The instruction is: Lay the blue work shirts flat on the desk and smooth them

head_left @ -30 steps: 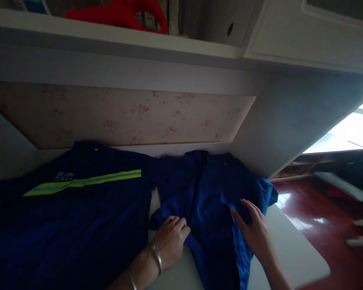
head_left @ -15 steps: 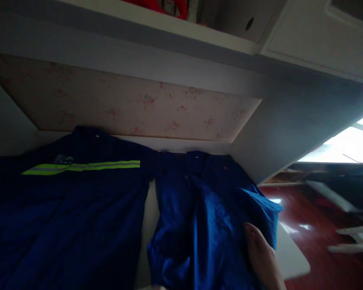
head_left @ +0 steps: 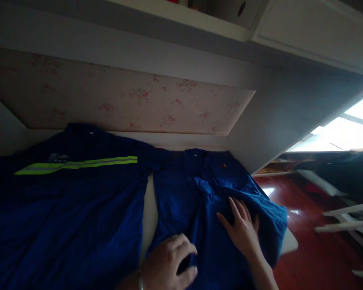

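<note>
A bright blue shirt (head_left: 199, 193) lies on a white table (head_left: 149, 213), collar toward the wall. My right hand (head_left: 241, 226) rests flat on its right half, fingers spread. My left hand (head_left: 169, 264) is at the bottom edge of the picture, fingers curled around the shirt's lower left part; it looks closed on the cloth. A bracelet shows on the left wrist. To the left lies a dark blue work jacket (head_left: 63, 209) with a yellow-green reflective stripe (head_left: 78, 164) across the chest.
A floral-papered wall panel (head_left: 124, 100) backs the table, with a white shelf (head_left: 181, 16) above. A red-brown wooden floor (head_left: 314, 249) is at the right, with white furniture legs (head_left: 341, 219) and a bright window (head_left: 345, 133) beyond. The table's right corner (head_left: 290, 243) is close to the shirt's sleeve.
My left hand left the picture and has come back at the bottom, gripping the shirt's lower left. My right hand slid up onto the shirt's right half. The view shifted a little.
</note>
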Tool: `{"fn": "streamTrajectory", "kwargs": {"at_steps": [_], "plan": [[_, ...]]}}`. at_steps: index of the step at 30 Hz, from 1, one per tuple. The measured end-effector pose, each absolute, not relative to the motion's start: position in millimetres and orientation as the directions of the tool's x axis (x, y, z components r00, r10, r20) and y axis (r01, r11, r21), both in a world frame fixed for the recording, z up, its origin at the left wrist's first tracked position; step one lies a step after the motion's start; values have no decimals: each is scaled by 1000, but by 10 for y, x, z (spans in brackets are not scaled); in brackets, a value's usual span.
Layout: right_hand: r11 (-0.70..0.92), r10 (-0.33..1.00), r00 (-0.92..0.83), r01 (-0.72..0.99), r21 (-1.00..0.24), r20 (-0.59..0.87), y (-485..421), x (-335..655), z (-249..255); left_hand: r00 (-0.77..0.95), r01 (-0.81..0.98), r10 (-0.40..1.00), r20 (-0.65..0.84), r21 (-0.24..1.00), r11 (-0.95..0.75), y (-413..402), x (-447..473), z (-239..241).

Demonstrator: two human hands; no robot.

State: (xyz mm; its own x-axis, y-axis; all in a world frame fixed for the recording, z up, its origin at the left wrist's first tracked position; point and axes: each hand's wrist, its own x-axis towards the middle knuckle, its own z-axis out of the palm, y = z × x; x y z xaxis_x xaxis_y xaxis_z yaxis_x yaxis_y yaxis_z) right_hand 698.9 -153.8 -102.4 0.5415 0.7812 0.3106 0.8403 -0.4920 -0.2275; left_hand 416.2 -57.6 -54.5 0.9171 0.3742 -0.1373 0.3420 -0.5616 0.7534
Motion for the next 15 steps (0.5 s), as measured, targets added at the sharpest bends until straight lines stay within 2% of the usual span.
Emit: {"fn": "streamTrajectory", "kwargs": {"at_steps": [2,4,6,9,15], "plan": [[-423,845,482,868,-261,233,-1312,7037,-1074,799,477,599,-54,662,-578,-477,4198,-581],[-375,853,463,864,-337,240,-1179,7096,-1129,717,592,697,-7,533,-604,-373,4237,-723],[-343,814,507,814,-469,285,-1104,7154,-1173,707,631,707,28,428,-647,-266,4289,-910],[-312,716,634,664,-679,291,-982,7235,-1211,719,633,691,75,338,-696,-87,4411,-1112],[-313,611,756,503,-806,235,-395,7340,-1116,693,648,717,79,368,-667,495,4692,-1169]]}}
